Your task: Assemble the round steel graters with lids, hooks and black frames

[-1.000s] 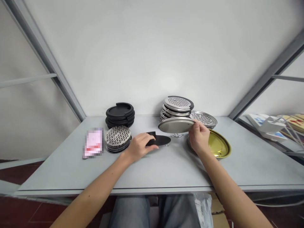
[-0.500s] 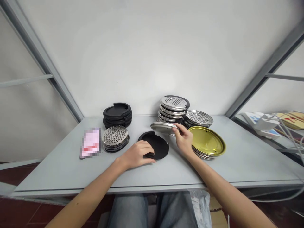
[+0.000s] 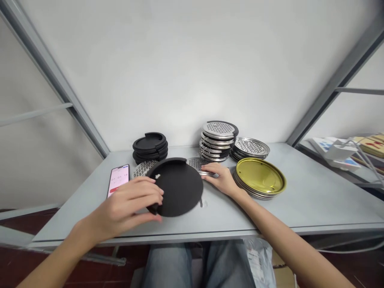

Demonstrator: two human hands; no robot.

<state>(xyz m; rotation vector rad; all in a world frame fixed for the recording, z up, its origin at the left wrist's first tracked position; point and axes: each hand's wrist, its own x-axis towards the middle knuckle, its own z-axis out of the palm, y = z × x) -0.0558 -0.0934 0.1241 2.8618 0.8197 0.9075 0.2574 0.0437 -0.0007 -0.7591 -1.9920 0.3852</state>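
Black round tray with a partial raised rim sits above the near-middle of the grey table, its broad flat face turned up and tilted toward the viewer. Being circular, it has no long axis; its raised rim curves from the lower left, round behind the left hand's fingers, to the top, so the rimless side points right and nearer the person. Whether its lower edge touches the table cannot be told.

Left hand is closed on the tray's left rim, fingers curled over the top and thumb beneath. Right hand has its fingers together over the right edge of a perforated metal disc, thumb a little apart; whether it grips or only touches cannot be told. The tray overlaps this disc's left part and a metal grater plate. Right of the right hand, a gold-coloured lid tops a stack. Behind the tray to the left stands a black tray stack; a phone lies left of the tray.
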